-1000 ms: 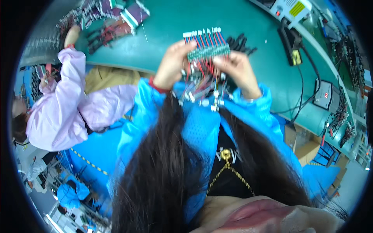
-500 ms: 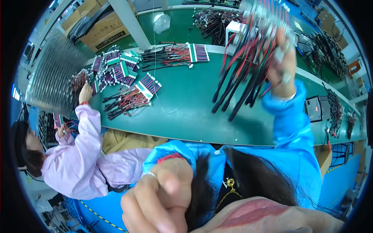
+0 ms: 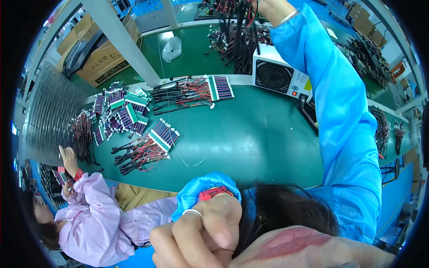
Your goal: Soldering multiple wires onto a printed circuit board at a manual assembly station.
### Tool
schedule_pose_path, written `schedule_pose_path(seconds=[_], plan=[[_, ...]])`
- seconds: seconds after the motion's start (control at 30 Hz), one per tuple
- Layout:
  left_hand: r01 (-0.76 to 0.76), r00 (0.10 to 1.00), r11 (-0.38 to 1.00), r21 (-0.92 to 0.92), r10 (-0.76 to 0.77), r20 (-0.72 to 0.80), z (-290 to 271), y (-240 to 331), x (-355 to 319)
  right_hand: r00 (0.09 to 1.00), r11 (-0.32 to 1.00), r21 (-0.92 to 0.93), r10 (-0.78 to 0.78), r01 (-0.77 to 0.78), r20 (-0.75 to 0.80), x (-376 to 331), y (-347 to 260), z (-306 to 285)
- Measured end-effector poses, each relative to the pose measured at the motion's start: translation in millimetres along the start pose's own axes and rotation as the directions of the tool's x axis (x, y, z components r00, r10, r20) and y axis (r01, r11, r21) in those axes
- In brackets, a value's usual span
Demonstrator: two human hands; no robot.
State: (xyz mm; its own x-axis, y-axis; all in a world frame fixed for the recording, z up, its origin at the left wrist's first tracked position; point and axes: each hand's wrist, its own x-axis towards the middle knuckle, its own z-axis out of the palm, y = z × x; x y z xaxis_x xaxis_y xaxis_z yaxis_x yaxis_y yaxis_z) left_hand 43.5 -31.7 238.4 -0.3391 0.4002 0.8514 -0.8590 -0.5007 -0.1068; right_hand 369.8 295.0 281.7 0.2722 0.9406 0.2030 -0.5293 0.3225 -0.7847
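My right hand (image 3: 273, 9) reaches far forward at the top edge, partly cut off. A bundle of wire harnesses (image 3: 237, 20) with black sleeved ends hangs from it, above a pile of similar harnesses (image 3: 219, 43) behind the bench's rear rail. My left hand (image 3: 201, 230) is raised close to me at the lower middle, its fingers curled in; nothing shows in them. On the green bench (image 3: 250, 156), a harness stack with a white-and-green band (image 3: 158, 138) lies left of centre. Behind it are another stack (image 3: 219, 88) and a heap of banded harnesses (image 3: 123, 107).
A white box with a black fan grille (image 3: 273, 76) stands at the rear rail, its cable running down to the bench. At left, a co-worker in a pink smock (image 3: 94, 210) sits beside ribbed clear sheeting (image 3: 51, 116). Cardboard boxes (image 3: 100, 62) stand behind a grey post.
My right hand has carried the bundle forward and left, from over the bench to beyond the rear rail. My left hand has shifted slightly right. The co-worker's hand has moved away from the harnesses.
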Motion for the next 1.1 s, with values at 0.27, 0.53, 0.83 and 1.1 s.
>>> schedule_pose_path(seconds=[0.27,0.53,0.83,1.1], plan=[[-0.005,0.693,0.949,0.315,0.231,-0.683,32,-62,9,0.958,0.42,-0.867,0.016,-0.268,-0.288,71,17,-127],[-0.123,0.966,0.988,0.095,0.141,-0.219,-25,-35,0,0.966,-0.402,-0.891,0.05,-0.213,-0.254,78,8,-196],[-0.236,0.96,0.884,0.404,0.276,-0.043,-3,7,-21,0.708,-0.251,-0.695,0.49,0.674,0.509,-44,101,31],[-0.276,0.961,0.651,0.708,0.185,0.205,-34,11,-63,0.796,-0.361,-0.809,0.57,0.464,0.202,-74,223,-84]])
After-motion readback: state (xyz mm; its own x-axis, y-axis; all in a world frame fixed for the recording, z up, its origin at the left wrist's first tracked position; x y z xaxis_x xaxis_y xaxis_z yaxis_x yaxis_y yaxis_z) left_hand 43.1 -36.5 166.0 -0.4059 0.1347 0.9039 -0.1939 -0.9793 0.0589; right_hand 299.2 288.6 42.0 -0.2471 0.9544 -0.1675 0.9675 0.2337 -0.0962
